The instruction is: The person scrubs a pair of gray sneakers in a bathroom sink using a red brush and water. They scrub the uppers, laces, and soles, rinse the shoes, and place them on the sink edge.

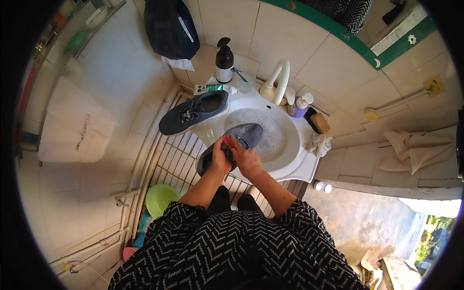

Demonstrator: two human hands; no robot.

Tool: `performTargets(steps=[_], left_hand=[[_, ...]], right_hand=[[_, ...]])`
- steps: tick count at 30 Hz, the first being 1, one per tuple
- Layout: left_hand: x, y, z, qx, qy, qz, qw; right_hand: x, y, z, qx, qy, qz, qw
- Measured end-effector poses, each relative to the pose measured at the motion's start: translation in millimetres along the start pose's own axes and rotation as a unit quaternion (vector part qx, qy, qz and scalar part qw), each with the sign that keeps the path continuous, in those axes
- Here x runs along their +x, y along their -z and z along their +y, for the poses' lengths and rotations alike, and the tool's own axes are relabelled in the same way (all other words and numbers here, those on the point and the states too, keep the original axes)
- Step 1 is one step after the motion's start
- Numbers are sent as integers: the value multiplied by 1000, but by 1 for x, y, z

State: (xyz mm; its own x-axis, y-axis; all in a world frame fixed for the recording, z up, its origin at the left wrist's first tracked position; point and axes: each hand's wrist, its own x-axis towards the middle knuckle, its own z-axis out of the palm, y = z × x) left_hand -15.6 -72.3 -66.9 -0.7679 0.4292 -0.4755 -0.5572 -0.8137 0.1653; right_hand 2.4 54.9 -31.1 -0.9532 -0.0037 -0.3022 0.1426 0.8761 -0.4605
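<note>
A wet dark grey shoe (pixel 250 132) is held over the near left part of a white washbasin (pixel 295 159), its toe above the soapy water (pixel 275 137). My left hand (pixel 221 157) grips the side of this shoe. In my right hand (pixel 246 159) is a red scrubbing brush (pixel 228 141), pressed against the shoe's upper near the laces; my fingers partly hide it. The matching dark blue-grey lace-up shoe (pixel 192 114) rests across the basin's left rim, opening towards the wall.
Behind the basin stand a cream faucet (pixel 281 81), a dark pump bottle (pixel 224 61), a toothpaste tube (pixel 215 89) and a purple pump bottle (pixel 300 107). A soap bar (pixel 320 123) and a crumpled cloth (pixel 319 144) sit at right. A green plastic basin (pixel 161 199) lies below left, beside wall pipes (pixel 145 145).
</note>
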Motion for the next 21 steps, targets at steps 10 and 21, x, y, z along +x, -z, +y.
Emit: performTargets(steps=[10,21], left_hand=[[1,0,17,31,14,-53,998],[-2,-10,6,39,-9,96,995]], right_hand=[[-27,3,-12,59,89,29,994],[-27,-2,3,30,67,12,997]])
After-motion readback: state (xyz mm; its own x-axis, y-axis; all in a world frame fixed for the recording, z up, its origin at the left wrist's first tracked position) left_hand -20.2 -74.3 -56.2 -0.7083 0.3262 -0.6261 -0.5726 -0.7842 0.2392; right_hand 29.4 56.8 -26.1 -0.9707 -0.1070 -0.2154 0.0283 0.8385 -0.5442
